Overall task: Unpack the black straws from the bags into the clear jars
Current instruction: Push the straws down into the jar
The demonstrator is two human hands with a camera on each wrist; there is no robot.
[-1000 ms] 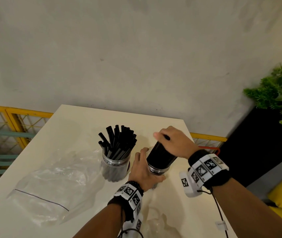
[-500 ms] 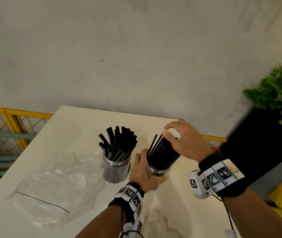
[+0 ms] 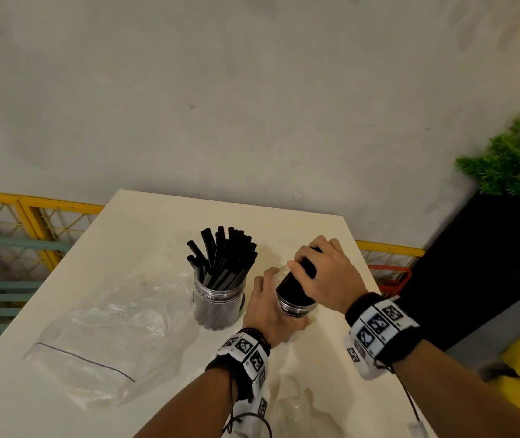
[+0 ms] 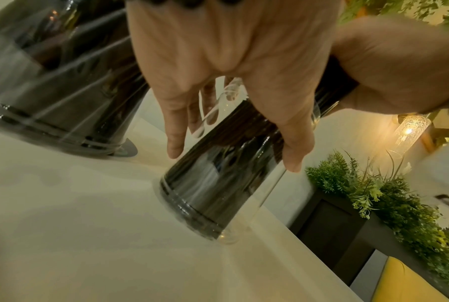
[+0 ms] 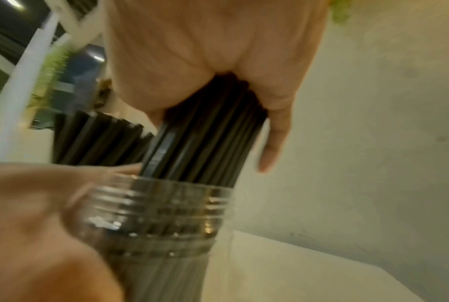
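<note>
White table (image 3: 144, 235) (two jars (image 3: 217, 308), bags (image 3: 103, 336))

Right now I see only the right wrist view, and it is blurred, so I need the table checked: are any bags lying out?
Observer: Yes. In the head view a flat clear bag lies on the table, left of the full jar.
Operator: Only that one?
Observer: No, a crumpled bag lies at the near edge, by the left forearm.
Operator: The right hand grips the black straws in a jar. Is its base down?
Observer: The left wrist view shows the held jar with its base on the tabletop and the left hand round its wall.
</note>
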